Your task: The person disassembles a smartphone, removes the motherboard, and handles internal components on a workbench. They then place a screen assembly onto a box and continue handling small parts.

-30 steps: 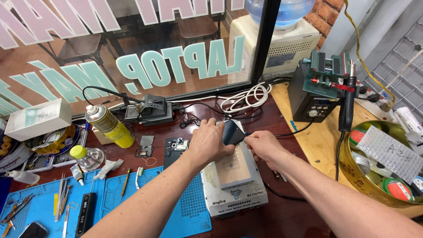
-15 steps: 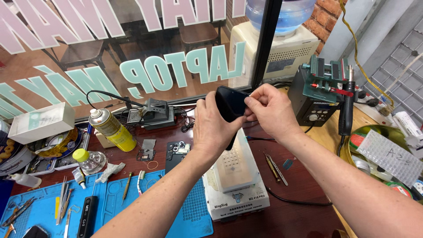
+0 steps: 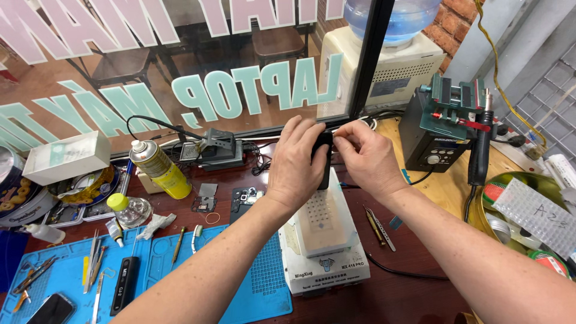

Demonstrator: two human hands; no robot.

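Both hands are up over the middle of the bench: my left hand (image 3: 297, 165) is wrapped around a dark phone (image 3: 324, 157), fingers curled over its far edge and thumb side toward me, so the phone stands nearly on edge and most of it is hidden. My right hand (image 3: 367, 157) is closed in a pinch at the phone's upper right edge, fingertips bunched there; whether they grip a part or only press on it I cannot tell. I judge the phone is held raised so that its edge faces me while the left hand steadies it. It hangs just above the white heating plate (image 3: 321, 231), which sits near me beside the blue mat (image 3: 180, 273). Tweezers (image 3: 379, 227) lie just right of the plate, within easy reach. On the mat and left of it lie small tools, and a second phone (image 3: 53, 309) at the near left corner. Farther left stands a yellow spray can (image 3: 157, 169) with a white cap, and beyond it a flat white box (image 3: 67, 157) with a pale green label. Large pale letters, mirrored, run across the window (image 3: 180, 66) at the far side. At the right a dark station (image 3: 433, 144) stands, and a round tin (image 3: 528, 216) holds tape rolls under a bubbled clear sheet.
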